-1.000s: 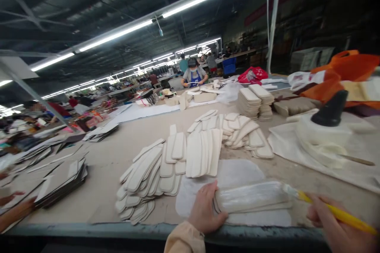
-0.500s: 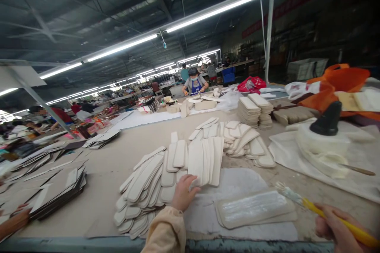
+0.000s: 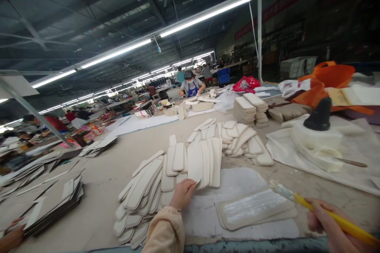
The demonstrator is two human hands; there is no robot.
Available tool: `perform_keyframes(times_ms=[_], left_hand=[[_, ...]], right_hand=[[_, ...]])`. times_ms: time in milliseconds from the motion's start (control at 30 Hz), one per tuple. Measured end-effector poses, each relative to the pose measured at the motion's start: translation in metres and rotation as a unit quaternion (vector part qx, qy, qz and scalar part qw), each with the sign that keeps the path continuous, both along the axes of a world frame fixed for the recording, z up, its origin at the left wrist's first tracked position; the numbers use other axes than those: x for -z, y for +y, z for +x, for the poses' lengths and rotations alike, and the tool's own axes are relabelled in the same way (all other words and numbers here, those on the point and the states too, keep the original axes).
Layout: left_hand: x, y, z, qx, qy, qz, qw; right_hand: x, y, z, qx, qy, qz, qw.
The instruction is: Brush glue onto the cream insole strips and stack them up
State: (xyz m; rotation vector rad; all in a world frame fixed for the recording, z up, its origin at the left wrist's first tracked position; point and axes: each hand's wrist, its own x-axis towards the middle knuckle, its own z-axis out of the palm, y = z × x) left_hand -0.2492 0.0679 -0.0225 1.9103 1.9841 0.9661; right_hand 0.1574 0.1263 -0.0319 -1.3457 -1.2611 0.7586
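My left hand (image 3: 182, 194), in a beige sleeve, pinches the lower corner of a cream panel (image 3: 195, 162) at the left end of a fanned row. In my right hand (image 3: 329, 219) is a brush (image 3: 303, 201) with a yellow handle, its whitish bristles pointing left above the table. Below the bristles lies a rounded cream panel (image 3: 252, 208) with a shiny wet-looking strip, on top of another panel on a white sheet (image 3: 237, 180). Overlapping piles of smaller cream pieces (image 3: 145, 182) spread left of my left hand.
A white container with a black cone top (image 3: 319, 116) stands at right, a thin stick (image 3: 350, 162) beside it. Dark-edged sheets (image 3: 56, 205) are stacked at left, where another person's hand (image 3: 13, 235) rests. A co-worker (image 3: 191, 85) stands across the table (image 3: 109, 174).
My left hand has closed from open fingers onto the corner of the fanned panel. The brush still stays in my right hand, and the view has shifted slightly.
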Motion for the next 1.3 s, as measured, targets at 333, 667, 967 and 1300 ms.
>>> perform_keyframes(times_ms=[333,667,967,1300], left_hand=[[-0.005,0.005,-0.001,-0.024,-0.008,-0.065,0.998],[-0.017,0.013,0.002,0.006,0.029,-0.153,0.988],[-0.021,0.016,0.004,-0.036,0.047,-0.179,0.982],[-0.027,0.040,0.020,-0.129,0.054,-0.217,0.966]], right_hand=[[-0.011,-0.011,-0.008,-0.072,0.046,0.018,0.996],[-0.013,-0.015,-0.004,-0.081,0.078,0.009,0.994],[-0.014,-0.014,-0.005,-0.081,0.095,0.016,0.992],[-0.013,-0.012,-0.007,-0.078,0.092,0.015,0.993]])
